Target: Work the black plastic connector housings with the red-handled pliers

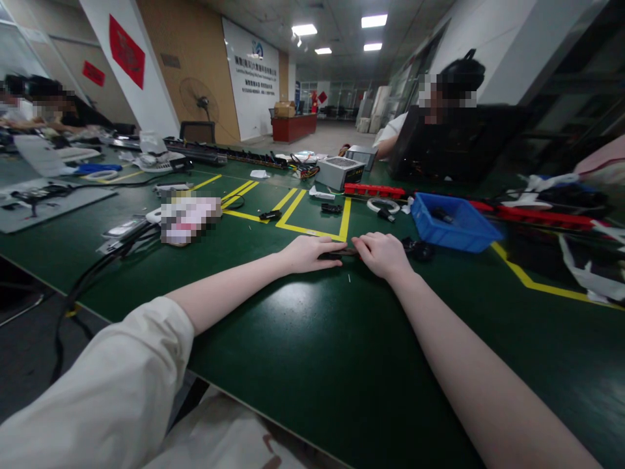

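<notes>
Both my arms reach out over the dark green table [303,339]. My left hand [307,253] lies palm down with its fingers pressed together on a thin dark item [342,252]. My right hand [382,254] meets it from the right, fingers curled and pinching the same thin item at its other end. The item lies flat on the table between the fingertips; it is too small and dark to name. A tiny pale speck [349,279] sits on the table just in front of my hands.
A blue bin [456,225] stands behind my right hand, with red strips [374,190] and a grey metal box [339,172] further back. Yellow tape lines [312,229] mark the table. Cables [97,267] trail off the left edge. A person [439,124] sits opposite; others work far left.
</notes>
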`<state>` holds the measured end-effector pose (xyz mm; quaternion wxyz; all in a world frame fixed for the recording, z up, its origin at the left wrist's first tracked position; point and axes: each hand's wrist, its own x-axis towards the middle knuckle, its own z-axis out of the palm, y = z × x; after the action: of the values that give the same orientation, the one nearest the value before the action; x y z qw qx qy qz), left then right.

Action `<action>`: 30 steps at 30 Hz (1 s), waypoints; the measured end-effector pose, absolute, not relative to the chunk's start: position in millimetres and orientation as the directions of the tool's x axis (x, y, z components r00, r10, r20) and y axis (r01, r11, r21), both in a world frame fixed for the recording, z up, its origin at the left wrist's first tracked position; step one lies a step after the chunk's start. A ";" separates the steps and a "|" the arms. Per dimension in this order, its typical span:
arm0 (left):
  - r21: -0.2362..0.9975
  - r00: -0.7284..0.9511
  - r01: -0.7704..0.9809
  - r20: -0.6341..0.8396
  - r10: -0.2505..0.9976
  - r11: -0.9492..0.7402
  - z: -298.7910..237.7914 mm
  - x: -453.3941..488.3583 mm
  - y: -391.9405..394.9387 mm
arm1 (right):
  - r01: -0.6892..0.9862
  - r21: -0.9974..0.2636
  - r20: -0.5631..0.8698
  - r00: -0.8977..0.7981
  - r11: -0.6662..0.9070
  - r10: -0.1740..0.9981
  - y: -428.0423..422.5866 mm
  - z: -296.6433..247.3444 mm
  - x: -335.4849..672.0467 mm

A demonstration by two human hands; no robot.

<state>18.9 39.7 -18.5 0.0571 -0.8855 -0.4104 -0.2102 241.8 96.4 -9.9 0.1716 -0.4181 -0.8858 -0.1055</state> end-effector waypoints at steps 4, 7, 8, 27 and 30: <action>0.085 0.577 0.752 0.394 0.715 -0.654 -16.9 18.6 39.7 | 0.771 0.048 0.393 -0.599 0.635 0.697 97.2 -10.2 241.2; 0.084 0.584 0.752 0.375 0.720 -0.654 -16.6 18.4 39.7 | 0.770 0.053 0.392 -0.602 0.636 0.696 98.3 -10.7 241.2; 0.083 0.586 0.753 0.370 0.721 -0.653 -16.5 18.4 39.6 | 0.770 0.055 0.392 -0.602 0.636 0.696 98.4 -10.9 241.2; 0.158 0.528 0.790 0.315 0.789 -0.592 -13.8 20.0 40.3 | 0.818 0.074 0.447 -0.539 0.571 0.714 97.3 -12.5 240.0; 0.188 0.566 0.748 0.320 0.760 -0.637 -12.7 17.3 39.5 | 0.812 0.068 0.430 -0.549 0.580 0.717 98.0 -12.1 239.9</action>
<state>17.3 39.5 -12.7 -0.0153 -0.8847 -0.4260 -0.1885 239.9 98.0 -12.1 0.1813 -0.4391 -0.8703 -0.1303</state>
